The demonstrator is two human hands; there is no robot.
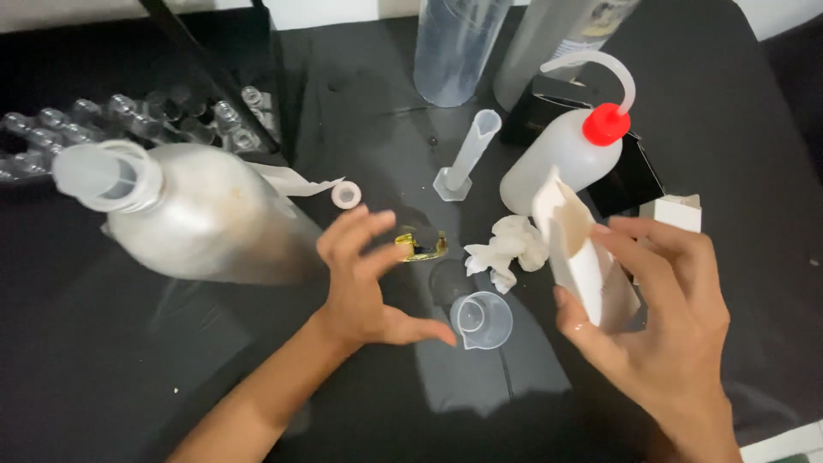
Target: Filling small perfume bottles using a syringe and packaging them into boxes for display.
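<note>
My right hand (664,321) grips a small open white carton (576,257), tilted, with its mouth facing up. My left hand (364,274) hovers open over the black table, fingers spread, holding nothing. Just beyond its fingertips lies a small gold-trimmed object (420,247). A small clear plastic beaker (482,320) stands between my two hands. A crumpled white tissue (507,249) lies beside the carton.
A large frosted bottle (193,210) with an open neck looms at the left, its white cap (345,195) nearby. A slim measuring cylinder (470,154), a red-capped wash bottle (566,154), a wide clear cylinder (454,47), black boxes (630,176) and glass vials (129,116) stand behind.
</note>
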